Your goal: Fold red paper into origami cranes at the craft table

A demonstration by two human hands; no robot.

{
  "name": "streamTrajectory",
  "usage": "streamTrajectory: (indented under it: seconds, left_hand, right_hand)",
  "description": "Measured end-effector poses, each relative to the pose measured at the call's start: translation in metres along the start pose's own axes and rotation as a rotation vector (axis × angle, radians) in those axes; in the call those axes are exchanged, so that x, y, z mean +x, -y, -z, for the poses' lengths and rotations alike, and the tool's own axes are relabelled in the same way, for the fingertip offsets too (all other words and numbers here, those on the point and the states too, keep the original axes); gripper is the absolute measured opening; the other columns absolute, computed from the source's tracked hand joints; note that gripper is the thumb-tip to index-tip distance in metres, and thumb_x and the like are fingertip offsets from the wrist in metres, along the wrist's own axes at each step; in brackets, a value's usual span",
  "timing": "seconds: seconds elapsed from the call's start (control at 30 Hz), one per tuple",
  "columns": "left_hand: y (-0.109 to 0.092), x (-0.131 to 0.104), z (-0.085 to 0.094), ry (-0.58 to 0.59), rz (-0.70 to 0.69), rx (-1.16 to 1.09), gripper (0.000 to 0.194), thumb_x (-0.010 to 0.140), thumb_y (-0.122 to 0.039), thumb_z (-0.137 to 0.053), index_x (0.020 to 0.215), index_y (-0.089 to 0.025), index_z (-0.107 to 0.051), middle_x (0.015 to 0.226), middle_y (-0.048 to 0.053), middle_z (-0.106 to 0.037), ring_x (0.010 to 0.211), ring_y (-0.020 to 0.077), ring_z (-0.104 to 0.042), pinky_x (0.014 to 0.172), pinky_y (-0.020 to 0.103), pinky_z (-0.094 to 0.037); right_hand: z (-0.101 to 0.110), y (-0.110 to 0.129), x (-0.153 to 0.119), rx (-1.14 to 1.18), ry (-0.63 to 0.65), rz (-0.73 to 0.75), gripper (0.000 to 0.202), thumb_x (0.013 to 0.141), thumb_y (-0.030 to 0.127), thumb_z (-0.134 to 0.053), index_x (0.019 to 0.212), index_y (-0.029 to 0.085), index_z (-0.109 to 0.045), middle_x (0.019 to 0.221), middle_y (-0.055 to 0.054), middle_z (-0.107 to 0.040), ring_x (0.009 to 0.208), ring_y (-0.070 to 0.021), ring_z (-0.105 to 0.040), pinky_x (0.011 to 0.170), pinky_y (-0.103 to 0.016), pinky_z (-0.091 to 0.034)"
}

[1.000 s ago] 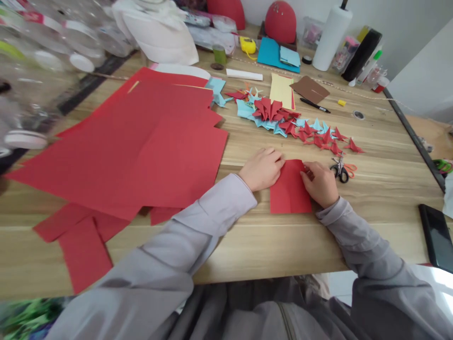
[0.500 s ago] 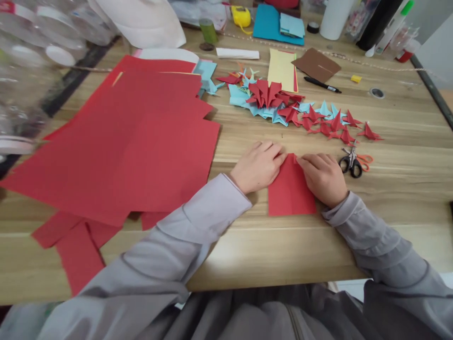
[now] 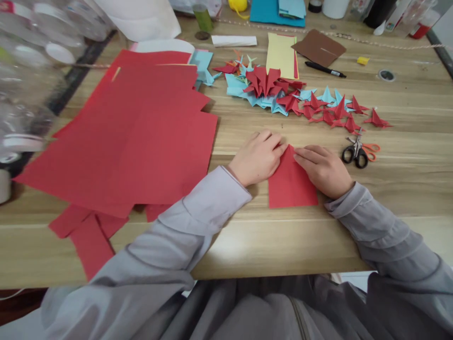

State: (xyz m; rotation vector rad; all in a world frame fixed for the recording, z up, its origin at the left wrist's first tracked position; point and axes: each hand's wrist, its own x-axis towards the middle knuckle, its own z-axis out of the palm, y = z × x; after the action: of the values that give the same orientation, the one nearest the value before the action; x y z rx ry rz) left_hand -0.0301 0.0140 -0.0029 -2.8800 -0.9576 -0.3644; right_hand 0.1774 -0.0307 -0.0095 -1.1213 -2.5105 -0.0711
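A small sheet of red paper (image 3: 292,191) lies on the wooden table before me, its far end folded to a point. My left hand (image 3: 260,157) grips the paper's far left edge, fingers curled and fingertips close to the tip. From the other side my right hand (image 3: 322,170) has its fingers pressed together on the upper right edge, just by the tip. Parts of both edges are hidden under my fingers. Scissors (image 3: 357,152) with black handles lie right of my right hand, over an orange-handled pair (image 3: 371,150).
Large red sheets (image 3: 141,137) cover the left side, with red strips (image 3: 92,248) below them. Folded red and blue paper cranes (image 3: 339,109) lie beyond my hands. Further back are yellow paper (image 3: 282,54), a brown sheet (image 3: 318,47) and a black pen (image 3: 324,69). Plastic bottles (image 3: 26,71) crowd the far left.
The paper's far end has gone from a flatter edge to a point, its right corner folded inward. My right fingertips have slid along that side. The whole view has tilted slightly downward.
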Motion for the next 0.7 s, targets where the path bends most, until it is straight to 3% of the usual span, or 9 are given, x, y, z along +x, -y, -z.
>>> streamTrajectory:
  seconds: [0.7]
  left_hand:
    - [-0.0007, 0.0003, 0.0019, 0.011, 0.014, -0.02, 0.04, 0.093, -0.023, -0.03, 0.115, -0.009, -0.061, 0.104, 0.016, -0.057, 0.095, 0.0254, -0.047, 0.081, 0.041, -0.038]
  right_hand:
    - [0.0071, 0.0024, 0.0025, -0.084, 0.093, 0.08, 0.032, 0.095, 0.016, -0.037, 0.112, 0.014, -0.064, 0.118, -0.012, -0.065, 0.103, -0.0235, -0.056, 0.082, -0.039, -0.047]
